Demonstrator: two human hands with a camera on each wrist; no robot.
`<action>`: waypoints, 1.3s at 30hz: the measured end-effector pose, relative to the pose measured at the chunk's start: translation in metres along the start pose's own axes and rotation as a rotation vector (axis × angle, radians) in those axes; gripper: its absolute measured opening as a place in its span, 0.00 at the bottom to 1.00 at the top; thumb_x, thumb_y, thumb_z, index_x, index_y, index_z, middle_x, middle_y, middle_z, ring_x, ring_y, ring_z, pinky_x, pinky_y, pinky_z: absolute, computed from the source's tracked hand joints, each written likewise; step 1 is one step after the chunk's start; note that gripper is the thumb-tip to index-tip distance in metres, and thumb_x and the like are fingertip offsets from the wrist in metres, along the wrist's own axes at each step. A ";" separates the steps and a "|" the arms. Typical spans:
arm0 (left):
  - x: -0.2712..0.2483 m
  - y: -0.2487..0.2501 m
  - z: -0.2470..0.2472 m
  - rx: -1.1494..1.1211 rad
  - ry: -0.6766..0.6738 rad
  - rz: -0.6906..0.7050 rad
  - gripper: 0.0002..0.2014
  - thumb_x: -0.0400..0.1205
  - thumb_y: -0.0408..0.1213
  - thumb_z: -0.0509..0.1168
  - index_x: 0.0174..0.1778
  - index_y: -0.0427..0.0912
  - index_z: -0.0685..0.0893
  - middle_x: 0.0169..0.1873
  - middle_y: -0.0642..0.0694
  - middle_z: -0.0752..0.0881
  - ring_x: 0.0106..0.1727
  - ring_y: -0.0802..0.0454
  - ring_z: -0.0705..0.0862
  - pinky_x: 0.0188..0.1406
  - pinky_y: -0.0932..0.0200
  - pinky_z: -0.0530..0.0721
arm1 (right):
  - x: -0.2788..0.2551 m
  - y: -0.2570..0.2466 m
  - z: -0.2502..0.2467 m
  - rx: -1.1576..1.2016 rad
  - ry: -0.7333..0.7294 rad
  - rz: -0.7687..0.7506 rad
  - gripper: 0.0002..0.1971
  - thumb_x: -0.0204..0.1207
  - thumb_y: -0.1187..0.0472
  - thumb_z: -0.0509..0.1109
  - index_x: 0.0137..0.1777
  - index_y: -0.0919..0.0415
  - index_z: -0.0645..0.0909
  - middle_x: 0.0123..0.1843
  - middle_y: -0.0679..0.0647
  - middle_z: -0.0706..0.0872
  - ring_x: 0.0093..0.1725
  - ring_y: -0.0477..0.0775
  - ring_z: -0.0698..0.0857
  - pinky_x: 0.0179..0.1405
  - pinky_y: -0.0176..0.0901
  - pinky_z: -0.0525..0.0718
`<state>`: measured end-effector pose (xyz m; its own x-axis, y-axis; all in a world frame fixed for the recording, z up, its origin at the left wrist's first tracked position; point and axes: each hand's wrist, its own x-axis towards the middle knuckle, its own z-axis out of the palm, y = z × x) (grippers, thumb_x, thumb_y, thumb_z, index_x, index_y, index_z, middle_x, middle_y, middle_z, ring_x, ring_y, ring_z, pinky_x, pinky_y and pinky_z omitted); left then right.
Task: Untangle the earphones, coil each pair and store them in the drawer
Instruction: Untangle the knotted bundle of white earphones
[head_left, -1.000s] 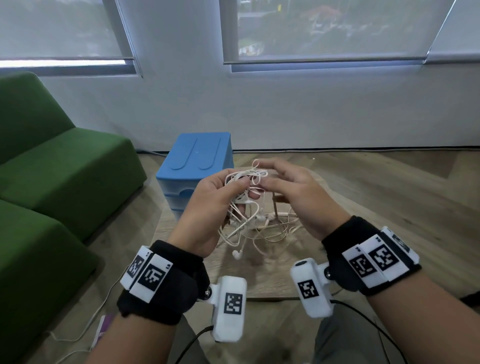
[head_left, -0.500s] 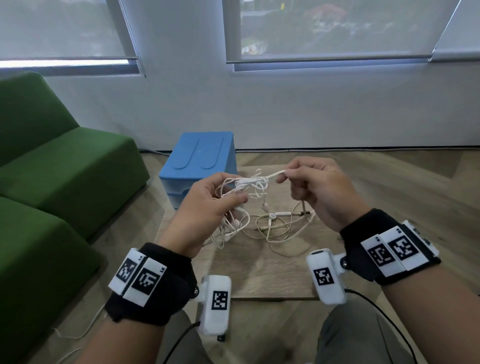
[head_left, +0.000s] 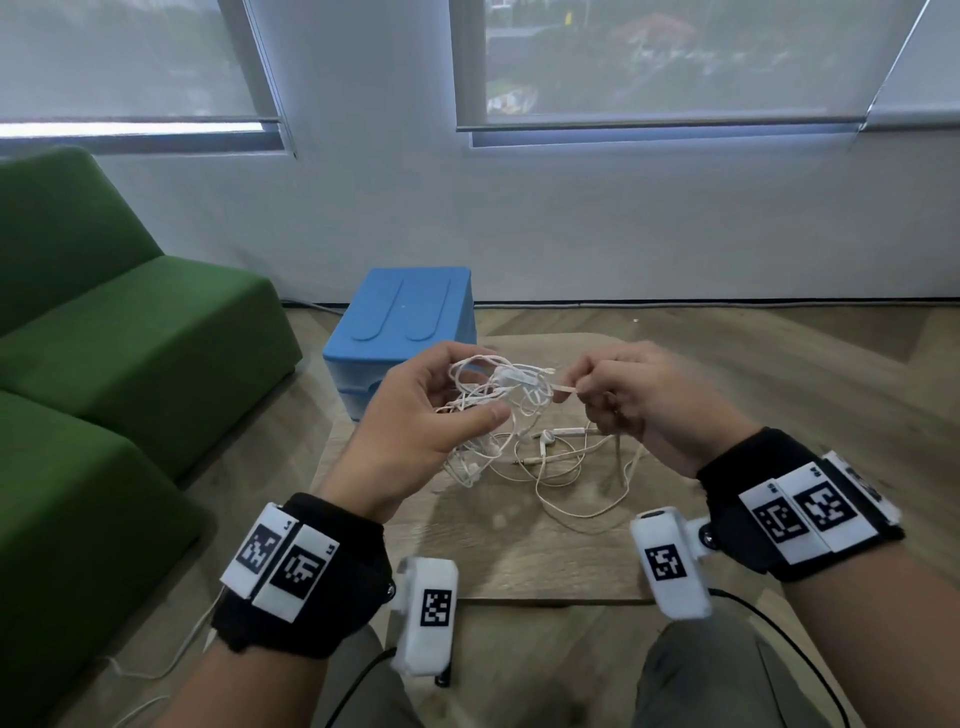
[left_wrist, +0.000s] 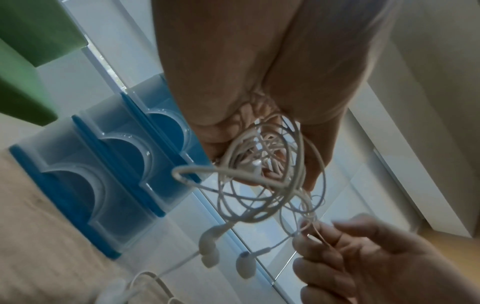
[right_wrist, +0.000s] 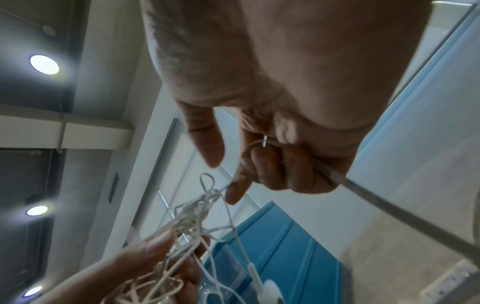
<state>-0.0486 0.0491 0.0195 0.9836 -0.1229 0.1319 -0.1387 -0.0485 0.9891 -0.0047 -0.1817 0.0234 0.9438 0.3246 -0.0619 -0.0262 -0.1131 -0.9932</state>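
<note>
A tangle of white earphones (head_left: 493, 400) hangs above the low wooden table (head_left: 519, 561), with loops and earbuds trailing down onto it. My left hand (head_left: 441, 410) grips the bunched knot, thumb underneath; the left wrist view shows the cords (left_wrist: 262, 181) curled in its fingers and two earbuds (left_wrist: 210, 244) dangling. To the right, my right hand (head_left: 613, 395) pinches one cable end (head_left: 563, 388) drawn out of the knot; in the right wrist view the cord (right_wrist: 241, 164) loops through its curled fingers. The blue drawer unit (head_left: 405, 327) stands behind, drawers closed.
A green sofa (head_left: 130, 364) fills the left side. The white wall and windows lie behind the drawer unit. More earphone cable (head_left: 571, 499) lies looped on the table between my hands. Wood floor surrounds the table.
My hands first drew apart, stretching a strand out of the knot, and have now come back closer together. The tangle has loosened, and more cable lies on the table.
</note>
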 end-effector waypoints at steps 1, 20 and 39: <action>0.000 0.000 0.001 0.017 -0.004 0.008 0.20 0.77 0.23 0.79 0.64 0.38 0.88 0.49 0.43 0.93 0.51 0.52 0.92 0.50 0.62 0.89 | 0.000 -0.001 0.000 -0.013 -0.034 -0.013 0.11 0.77 0.64 0.73 0.51 0.75 0.85 0.29 0.50 0.74 0.28 0.49 0.65 0.29 0.44 0.59; 0.010 -0.001 0.009 -0.054 -0.041 0.010 0.12 0.84 0.26 0.71 0.61 0.43 0.91 0.43 0.47 0.91 0.43 0.54 0.85 0.42 0.66 0.81 | -0.001 -0.013 0.013 -0.238 0.024 -0.301 0.08 0.84 0.68 0.70 0.46 0.73 0.87 0.21 0.36 0.80 0.22 0.35 0.79 0.27 0.23 0.74; 0.006 0.001 0.011 -0.066 -0.004 -0.046 0.08 0.89 0.35 0.66 0.61 0.41 0.88 0.48 0.43 0.92 0.43 0.47 0.84 0.38 0.56 0.72 | -0.007 -0.014 0.009 -0.242 -0.010 -0.306 0.07 0.82 0.63 0.74 0.41 0.63 0.85 0.25 0.42 0.78 0.21 0.40 0.72 0.25 0.26 0.68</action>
<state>-0.0445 0.0374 0.0207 0.9882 -0.1264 0.0861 -0.0854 0.0114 0.9963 -0.0138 -0.1742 0.0372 0.8928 0.3864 0.2313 0.3354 -0.2277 -0.9141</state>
